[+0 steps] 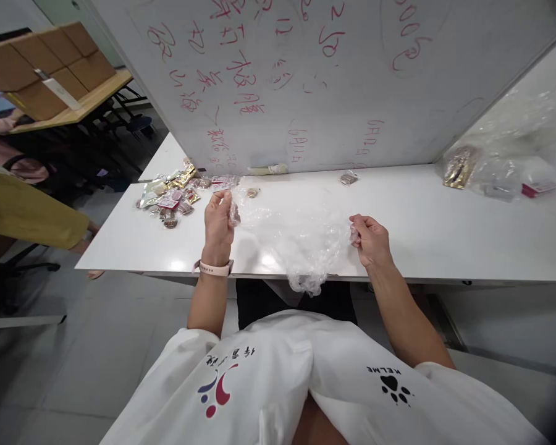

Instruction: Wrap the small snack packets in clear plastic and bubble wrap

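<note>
A crumpled clear plastic bag (301, 244) is stretched between my two hands, its lower part hanging over the table's front edge. My left hand (219, 217), with a pink watch strap on the wrist, is closed on the bag's left side. On the right, my right hand (370, 238) pinches the other side of the bag. A pile of small wrapped packets (171, 198) lies to the left of my left hand. Just behind the bag is a small round tan piece (252, 193). One small packet (349, 178) lies farther back, near the whiteboard.
A whiteboard (287, 93) with red writing stands along the back of the white table (467, 241). Clear plastic bags (500, 176) and a gold packet (458, 167) lie at the right. Cardboard boxes (50, 68) sit on another desk; a person in yellow trousers (32, 207) is at far left.
</note>
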Demonstrator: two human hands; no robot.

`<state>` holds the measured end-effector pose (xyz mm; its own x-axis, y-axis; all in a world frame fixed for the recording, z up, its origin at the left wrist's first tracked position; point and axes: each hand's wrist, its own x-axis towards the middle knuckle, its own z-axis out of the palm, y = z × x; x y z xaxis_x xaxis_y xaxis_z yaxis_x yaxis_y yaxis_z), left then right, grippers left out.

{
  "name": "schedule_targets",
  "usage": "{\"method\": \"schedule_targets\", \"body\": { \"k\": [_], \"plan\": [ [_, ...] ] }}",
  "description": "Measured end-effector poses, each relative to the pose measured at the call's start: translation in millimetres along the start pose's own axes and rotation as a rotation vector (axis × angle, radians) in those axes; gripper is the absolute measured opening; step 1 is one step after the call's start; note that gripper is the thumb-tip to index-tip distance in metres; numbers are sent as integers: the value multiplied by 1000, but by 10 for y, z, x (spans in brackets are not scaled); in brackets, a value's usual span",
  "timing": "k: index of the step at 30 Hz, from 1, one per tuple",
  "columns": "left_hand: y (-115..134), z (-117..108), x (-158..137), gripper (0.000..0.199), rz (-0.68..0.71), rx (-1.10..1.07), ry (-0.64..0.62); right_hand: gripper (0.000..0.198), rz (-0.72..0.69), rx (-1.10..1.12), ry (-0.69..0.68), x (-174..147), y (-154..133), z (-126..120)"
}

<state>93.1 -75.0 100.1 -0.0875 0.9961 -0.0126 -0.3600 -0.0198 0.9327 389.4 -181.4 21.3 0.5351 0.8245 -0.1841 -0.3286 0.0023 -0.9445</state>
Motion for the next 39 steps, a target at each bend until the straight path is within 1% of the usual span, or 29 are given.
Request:
{"method": "schedule_targets", "body": {
  "k": [2,4,6,9,11,12,14,17,19,21,23,25,28,29,31,33,34,36,39],
  "plan": [
    [-162,-84,92,22,-171,-120,-1,42,81,27,102,121,151,-90],
    [-354,-113,67,24,-334,-213,-36,43,176,8,128,153,250,-140],
    [-556,-90,-53,29,-496,-265,-102,56,251,12,60,116,291,-142],
    [-832,25,-301,32,-696,-284,-218,83,311,64,-138,-9,261,-71],
    [-977,132,-442,31,-783,-311,-287,88,307,80,-219,-111,221,4],
    [-1035,187,-498,30,-810,-333,-311,86,300,80,-237,-162,207,44],
    [-1122,284,-581,30,-822,-378,-338,73,278,67,-242,-249,207,114],
    [-1181,359,-656,40,-780,-382,-344,52,269,25,-177,-308,269,157],
    [-1179,348,-677,46,-764,-347,-320,41,276,28,-100,-291,323,127],
    [-1152,295,-676,47,-752,-298,-267,35,272,54,-31,-248,363,64],
    [-1113,218,-660,43,-721,-232,-203,35,252,57,4,-205,384,2],
    [-1073,148,-640,38,-679,-166,-149,37,206,9,39,-183,393,-25],
    [-1021,114,-613,31,-630,-118,-101,35,57,-128,103,-193,412,27],
    [-1008,127,-602,31,-635,-117,-100,35,1,-176,106,-203,422,62],
    [-991,174,-572,36,-661,-102,-125,38,-82,-255,75,-216,442,131],
    [-985,212,-523,42,-668,-32,-163,41,-123,-319,33,-203,449,162],
    [-982,212,-489,44,-649,23,-180,41,-142,-349,35,-180,443,153],
    [-968,149,-403,44,-596,130,-212,39,-189,-401,96,-97,411,75],
    [-905,-89,-239,34,-538,227,-233,39,-248,-452,223,85,341,-158]
  ]
}}
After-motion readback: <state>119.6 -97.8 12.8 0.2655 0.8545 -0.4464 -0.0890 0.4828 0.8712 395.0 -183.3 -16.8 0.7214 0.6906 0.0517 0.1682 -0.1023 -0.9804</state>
